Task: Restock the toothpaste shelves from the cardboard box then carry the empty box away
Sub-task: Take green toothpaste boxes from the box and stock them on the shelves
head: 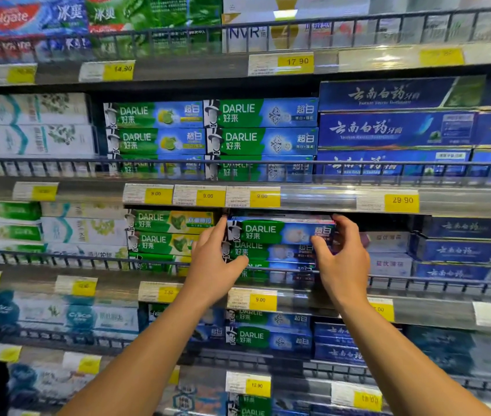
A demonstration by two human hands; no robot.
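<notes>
Our left hand (212,259) and right hand (343,256) grip the ends of a toothpaste box (280,231) atop its stack on the shelf (418,283). Green boxes (166,232) crowd the left, blue boxes (460,250) the right; a wire rail (58,259) fronts them.

A single wide-angle head camera is facing straight into the tiered metal supermarket shelves (313,202), tilting slightly down and sitting within arm's reach. Both bare forearms are entering from the bottom edge, and straight rails are bowing near the borders.
</notes>
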